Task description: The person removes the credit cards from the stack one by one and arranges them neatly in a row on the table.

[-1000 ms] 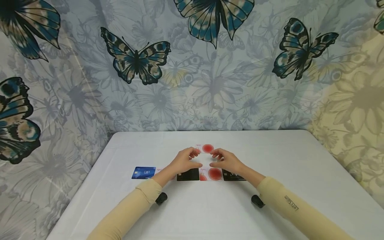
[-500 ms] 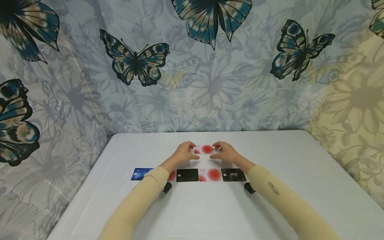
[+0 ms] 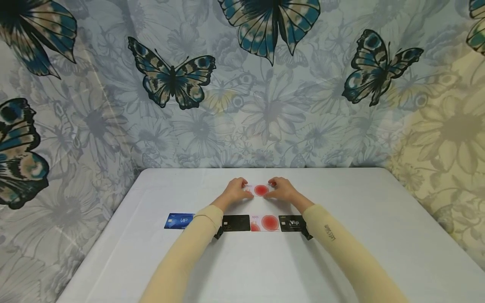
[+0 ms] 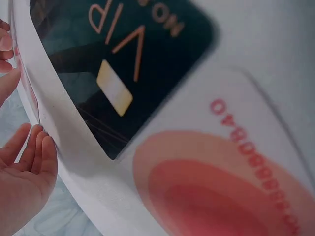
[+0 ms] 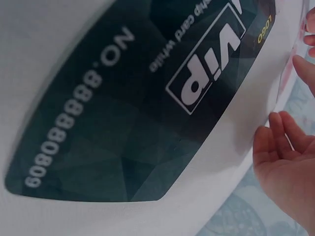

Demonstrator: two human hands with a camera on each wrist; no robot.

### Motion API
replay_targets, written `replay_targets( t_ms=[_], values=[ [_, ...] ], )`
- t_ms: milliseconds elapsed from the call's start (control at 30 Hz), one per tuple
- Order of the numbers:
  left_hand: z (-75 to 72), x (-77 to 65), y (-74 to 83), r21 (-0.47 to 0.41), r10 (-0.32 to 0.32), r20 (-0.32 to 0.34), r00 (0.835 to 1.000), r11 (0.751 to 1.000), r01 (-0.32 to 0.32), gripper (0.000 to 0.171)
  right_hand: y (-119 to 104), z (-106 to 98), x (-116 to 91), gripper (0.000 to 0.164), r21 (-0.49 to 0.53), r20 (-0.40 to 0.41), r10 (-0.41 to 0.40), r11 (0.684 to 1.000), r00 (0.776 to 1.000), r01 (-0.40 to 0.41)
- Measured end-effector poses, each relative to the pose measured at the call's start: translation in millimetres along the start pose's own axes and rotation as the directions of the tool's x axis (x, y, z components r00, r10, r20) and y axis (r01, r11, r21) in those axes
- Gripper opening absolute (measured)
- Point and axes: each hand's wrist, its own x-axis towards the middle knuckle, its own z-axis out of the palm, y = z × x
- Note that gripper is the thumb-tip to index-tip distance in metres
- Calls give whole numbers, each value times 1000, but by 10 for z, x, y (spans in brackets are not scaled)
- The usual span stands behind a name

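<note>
A pink-and-white card [image 3: 261, 190] with a red circle lies near the table's far side. My left hand [image 3: 234, 190] holds its left end, thumb at the near edge and curled fingertips around the far corner. The right end is framed the same way by my right hand [image 3: 284, 189]. In the left wrist view, my left hand's fingertips [image 4: 35, 135] come right up to the card's edge. Closer to me, a row holds a blue VIP card [image 3: 179, 220], a black card [image 3: 236, 223], a red-circle card [image 3: 270, 223] and a black Vip card [image 3: 291, 223].
All the cards lie on a white table [image 3: 242, 265]. My left sleeve [image 3: 197, 240] covers part of the row; a dark wrist device [image 3: 307, 233] overlaps the right black card. A butterfly-patterned cloth [image 3: 242, 126] hangs behind the table.
Both hands have moved forward from above the card row to the far card's ends, thumbs now at its near edge. The cards have stayed in place.
</note>
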Motion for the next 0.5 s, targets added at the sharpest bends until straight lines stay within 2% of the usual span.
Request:
replay_targets(
  t_ms=[233, 500],
  values=[
    [46, 61, -31, 45, -12, -11, 1000, 999, 12, 50, 40, 51, 42, 53, -17, -16, 2, 1000, 1000, -2],
    [28, 51, -28, 37, -25, 15, 1000, 999, 25, 50, 47, 54, 58, 47, 5, 0, 50, 999, 999, -50]
  ],
)
